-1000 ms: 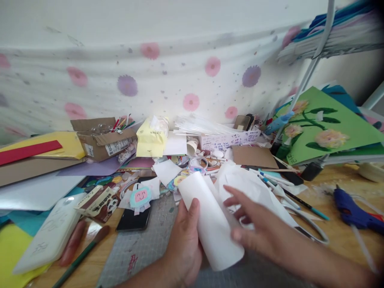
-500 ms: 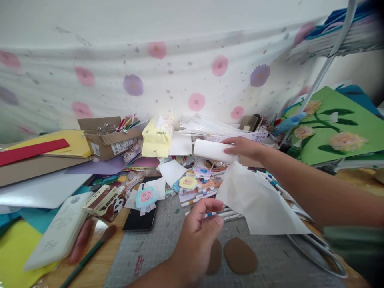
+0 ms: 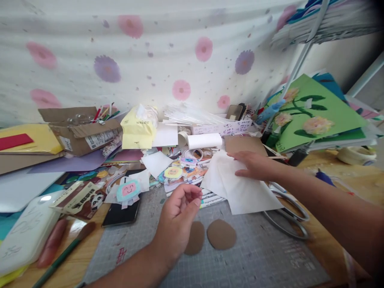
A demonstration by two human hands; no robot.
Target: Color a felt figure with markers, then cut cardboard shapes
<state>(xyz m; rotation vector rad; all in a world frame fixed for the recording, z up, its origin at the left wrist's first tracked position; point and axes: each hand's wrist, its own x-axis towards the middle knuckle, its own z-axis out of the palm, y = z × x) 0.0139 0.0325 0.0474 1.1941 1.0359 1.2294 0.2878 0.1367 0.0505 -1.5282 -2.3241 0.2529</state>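
Observation:
My left hand (image 3: 179,220) hovers over the grey cutting mat (image 3: 144,260), fingers loosely curled with a gap to the thumb and nothing visible in them. Beneath and beside it lie two brown rounded cardboard pieces (image 3: 222,235), one partly covered by the hand. My right hand (image 3: 255,165) reaches forward, fingers stretched over a thin white paper sheet (image 3: 250,196), touching or just above its upper part. Behind that hand, a white paper roll (image 3: 205,141) lies on its side at the back of the clutter.
Several markers (image 3: 213,199) and drawn paper faces (image 3: 129,189) lie mid-table. A black phone (image 3: 121,212), panda box (image 3: 81,199) and green-handled brush (image 3: 63,258) are at left. Scissors (image 3: 288,224) are at right. A cardboard box (image 3: 81,134) and yellow tissue pack (image 3: 139,130) stand behind.
My right hand has let go of the white paper roll, which now lies at the back, and has come down over the white sheet. My left hand stays near the cardboard pieces. The view has shifted right.

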